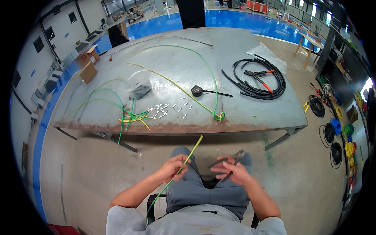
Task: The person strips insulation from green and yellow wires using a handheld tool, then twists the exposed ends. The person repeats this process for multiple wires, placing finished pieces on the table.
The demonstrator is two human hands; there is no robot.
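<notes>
Left hand: fist (176,167) closed around a green-yellow wire (194,147), above the left thigh.
Right hand: fingers (225,167) loosely around dark-handled pliers (238,155), handles spread; motion blur hides the head, which may be a cutter's.
Wall signs: small blue ones (67,35) on the left, too small to read.
Table: metal top (274,114) ahead of the knees, its near edge between the hands and everything lying on it.
Table left: cardboard boxes (87,73), a clear bag (139,80) with dark contents, crossed green and yellow wire lengths (133,116).
Table middle: scattered metal terminals (161,111), a black tape measure (197,91), a looped long wire (218,116).
Table right: coiled black cable (282,80), a red-handled tool (268,88) lying across it.
Wire: tip rising above the left fist, left of the pliers and apart from them; tail running down beside the left forearm.
</notes>
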